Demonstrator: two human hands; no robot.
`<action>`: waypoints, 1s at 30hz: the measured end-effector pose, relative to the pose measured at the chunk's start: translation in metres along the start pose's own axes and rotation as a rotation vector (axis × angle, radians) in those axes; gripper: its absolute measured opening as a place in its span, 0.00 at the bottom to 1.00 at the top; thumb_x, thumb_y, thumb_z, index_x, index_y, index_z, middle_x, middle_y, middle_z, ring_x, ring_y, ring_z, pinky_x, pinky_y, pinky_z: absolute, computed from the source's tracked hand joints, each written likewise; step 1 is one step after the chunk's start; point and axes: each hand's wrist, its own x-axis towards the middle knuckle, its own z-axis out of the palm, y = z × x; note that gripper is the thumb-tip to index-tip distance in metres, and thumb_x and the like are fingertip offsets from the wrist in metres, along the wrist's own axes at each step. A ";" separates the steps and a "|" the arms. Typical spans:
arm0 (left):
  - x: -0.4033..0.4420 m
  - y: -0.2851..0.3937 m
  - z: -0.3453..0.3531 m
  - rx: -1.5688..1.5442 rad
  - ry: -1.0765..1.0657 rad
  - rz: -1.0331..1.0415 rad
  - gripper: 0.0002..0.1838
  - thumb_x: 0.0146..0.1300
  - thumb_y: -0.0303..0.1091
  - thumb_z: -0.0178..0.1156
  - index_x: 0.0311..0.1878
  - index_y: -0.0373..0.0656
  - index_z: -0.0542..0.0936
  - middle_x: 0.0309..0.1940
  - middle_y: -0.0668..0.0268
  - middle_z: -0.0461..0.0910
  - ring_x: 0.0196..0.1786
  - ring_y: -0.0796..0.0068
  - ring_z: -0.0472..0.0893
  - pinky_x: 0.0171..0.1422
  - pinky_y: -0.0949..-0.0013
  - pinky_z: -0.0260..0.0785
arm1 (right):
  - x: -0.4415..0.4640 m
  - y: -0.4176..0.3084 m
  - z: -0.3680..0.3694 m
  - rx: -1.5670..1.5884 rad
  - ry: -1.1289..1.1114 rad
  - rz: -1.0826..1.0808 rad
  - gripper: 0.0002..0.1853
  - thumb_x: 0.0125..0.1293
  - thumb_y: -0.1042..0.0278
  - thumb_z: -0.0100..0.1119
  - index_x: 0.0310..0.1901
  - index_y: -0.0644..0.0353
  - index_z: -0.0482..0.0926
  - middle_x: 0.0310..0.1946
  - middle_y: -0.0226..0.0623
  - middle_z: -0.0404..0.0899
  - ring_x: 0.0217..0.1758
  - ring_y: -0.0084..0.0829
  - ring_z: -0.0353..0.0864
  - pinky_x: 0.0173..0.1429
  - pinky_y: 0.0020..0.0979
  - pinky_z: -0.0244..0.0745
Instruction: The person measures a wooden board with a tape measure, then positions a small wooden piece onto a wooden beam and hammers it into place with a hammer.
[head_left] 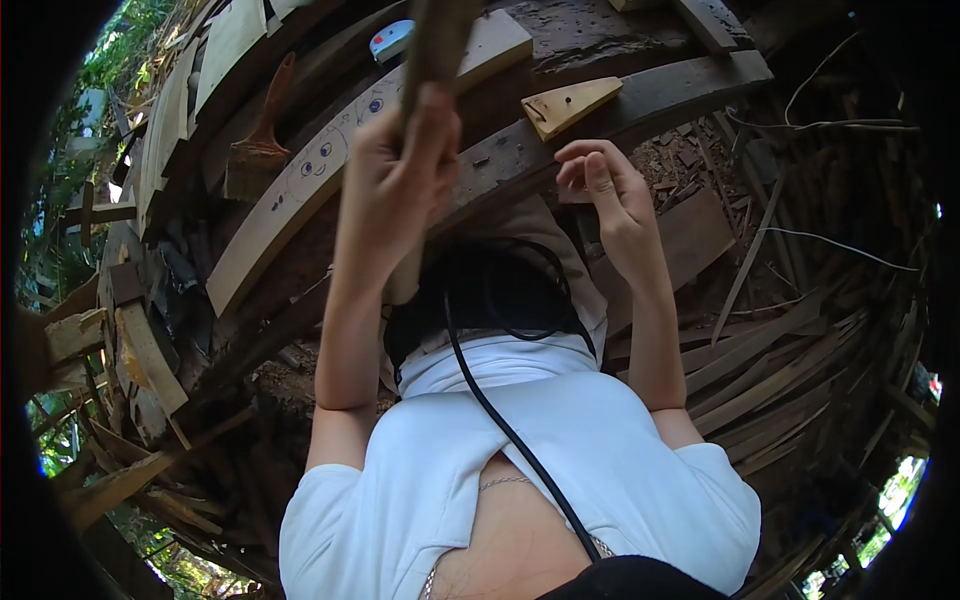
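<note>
My left hand (405, 165) is closed around a long wooden stick (440, 45). The stick runs upright through the fist; its blurred upper part leaves the top of the view and its rounded lower end shows below the wrist. My right hand (615, 190) is raised with loosely curled fingers, the thumb apart, and nothing visible in it. Just beyond its fingertips, a small wedge-shaped wooden block (575, 105) with a dark hole and a slot lies on a dark beam (690, 88). Behind my left hand lies a pale curved-looking plank (250, 255) with eyes and faces drawn on it.
A wide paintbrush (262, 150) lies left of the plank. A small blue-and-white object (392, 42) with a red spot sits behind it. Wood strips (790, 370) are heaped at right, beside chips (680, 160) and a thin wire (840, 248). A black cable (490, 400) hangs down my front.
</note>
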 end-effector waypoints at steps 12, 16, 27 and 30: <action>-0.006 -0.015 -0.008 0.561 0.108 -0.015 0.26 0.63 0.55 0.55 0.26 0.37 0.74 0.12 0.72 0.67 0.17 0.86 0.65 0.21 0.75 0.55 | -0.005 0.016 -0.021 0.211 0.326 0.058 0.16 0.73 0.62 0.41 0.27 0.59 0.69 0.17 0.20 0.58 0.20 0.10 0.53 0.23 0.17 0.47; -0.009 0.017 -0.005 0.431 0.181 0.047 0.26 0.63 0.54 0.55 0.28 0.35 0.76 0.12 0.72 0.68 0.17 0.85 0.67 0.21 0.77 0.57 | 0.001 0.016 -0.029 0.253 0.381 0.037 0.16 0.73 0.62 0.41 0.27 0.59 0.68 0.16 0.20 0.57 0.20 0.10 0.52 0.23 0.17 0.47; 0.005 0.022 0.019 0.733 0.038 0.164 0.24 0.62 0.53 0.57 0.27 0.36 0.78 0.11 0.75 0.65 0.15 0.87 0.64 0.18 0.77 0.51 | -0.009 0.012 -0.024 0.262 0.481 -0.056 0.15 0.72 0.65 0.40 0.26 0.58 0.67 0.16 0.20 0.58 0.18 0.10 0.51 0.21 0.17 0.45; 0.001 0.014 0.017 0.698 0.094 0.133 0.23 0.63 0.48 0.57 0.24 0.36 0.75 0.11 0.73 0.66 0.16 0.86 0.64 0.20 0.75 0.53 | -0.020 0.007 -0.007 0.219 0.451 -0.106 0.14 0.72 0.65 0.41 0.27 0.59 0.67 0.16 0.21 0.61 0.18 0.09 0.54 0.22 0.17 0.49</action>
